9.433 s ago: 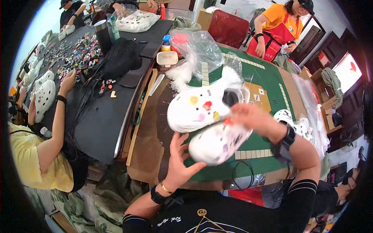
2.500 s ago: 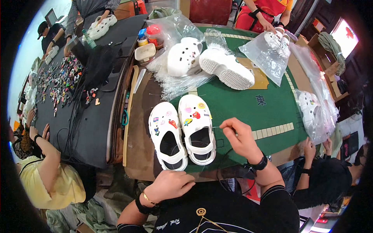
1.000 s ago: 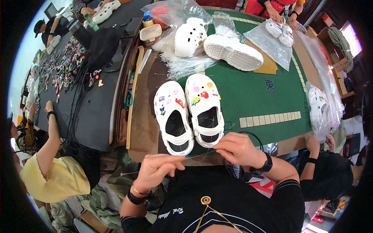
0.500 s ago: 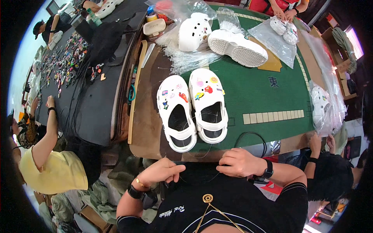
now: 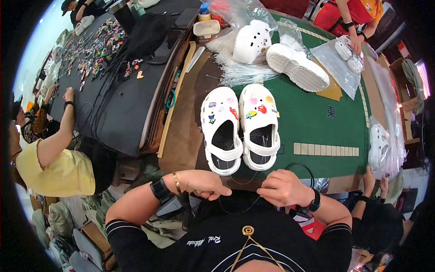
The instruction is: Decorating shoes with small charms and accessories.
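Two white clogs with colourful charms, a left clog (image 5: 209,131) and a right clog (image 5: 267,119), stand side by side at the table's near edge, toes away from me. Thin clear strands show around their heel straps. My left hand (image 5: 201,183) is closed just below the left clog's heel, thumb pressed to curled fingers. Just right of the right clog's heel, my right hand (image 5: 285,188) is closed in a pinch. A thin plastic strand (image 5: 235,213) sags between both hands, an end seeming to enter each; the fingertips partly hide it.
Beyond the clogs lie a bundle of clear strands (image 5: 244,75), an upright white clog (image 5: 248,45) and an overturned clog (image 5: 297,68). A knife (image 5: 195,60) rests near the wooden strip (image 5: 176,99). Bagged clogs (image 5: 378,145) lie right. Co-workers sit around the tables.
My left hand has moved right, closer to my right hand, and its forearm now lies flatter. The clogs and table appear shifted right in the view as the camera turned.
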Tool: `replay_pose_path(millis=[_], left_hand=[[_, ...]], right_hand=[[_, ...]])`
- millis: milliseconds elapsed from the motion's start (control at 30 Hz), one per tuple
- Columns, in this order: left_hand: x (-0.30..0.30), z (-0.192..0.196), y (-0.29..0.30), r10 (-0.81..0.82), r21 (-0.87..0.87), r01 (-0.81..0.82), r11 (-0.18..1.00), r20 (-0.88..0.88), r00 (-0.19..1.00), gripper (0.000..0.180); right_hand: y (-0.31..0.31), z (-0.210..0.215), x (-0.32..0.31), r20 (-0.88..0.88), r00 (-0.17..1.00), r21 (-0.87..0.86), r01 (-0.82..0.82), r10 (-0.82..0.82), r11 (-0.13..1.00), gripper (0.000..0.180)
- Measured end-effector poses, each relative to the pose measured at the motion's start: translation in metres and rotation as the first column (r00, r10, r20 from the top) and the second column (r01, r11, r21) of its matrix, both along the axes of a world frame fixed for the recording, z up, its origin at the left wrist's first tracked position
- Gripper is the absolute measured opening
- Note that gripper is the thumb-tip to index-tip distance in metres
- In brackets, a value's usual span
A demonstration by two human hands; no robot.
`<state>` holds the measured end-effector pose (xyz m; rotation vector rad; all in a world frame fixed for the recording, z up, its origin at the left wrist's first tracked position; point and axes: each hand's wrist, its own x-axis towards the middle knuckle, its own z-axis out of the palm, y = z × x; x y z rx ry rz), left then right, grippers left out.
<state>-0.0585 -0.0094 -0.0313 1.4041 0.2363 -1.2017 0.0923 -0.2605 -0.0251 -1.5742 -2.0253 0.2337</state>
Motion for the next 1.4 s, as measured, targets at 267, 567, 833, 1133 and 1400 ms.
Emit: replay_pose_path(millis=[267, 567, 833, 1133, 1400], left_hand=[[0.012, 0.006, 0.005, 0.120, -0.035, -0.124, 0.992, -0.103, 0.987, 0.054], [0.004, 0.012, 0.006, 0.682, -0.013, -0.682, 0.731, -0.025, 0.731, 0.028], [-0.024, 0.016, 0.010, 0.745, 0.117, -0.789, 0.603, 0.272, 0.609, 0.014], [-0.001, 0.022, 0.022, -0.126, 0.256, -0.858, 0.446, 0.967, 0.223, 0.017], [0.016, 0.028, 0.035, -0.634, 0.745, -0.449, 0.493, 0.661, 0.401, 0.014]], right_hand=[[0.007, 0.001, 0.009, 0.017, 0.999, 0.053, 0.044, -0.045, 0.998, 0.021], [0.026, -0.005, 0.018, 0.034, 0.971, 0.154, 0.230, -0.238, 0.961, 0.023], [0.028, -0.011, 0.019, 0.049, 0.953, 0.196, 0.283, -0.298, 0.939, 0.022], [0.027, -0.012, 0.017, 0.057, 0.946, 0.183, 0.305, -0.320, 0.935, 0.022], [0.028, -0.010, 0.015, 0.038, 0.940, 0.192, 0.326, -0.339, 0.926, 0.021]])
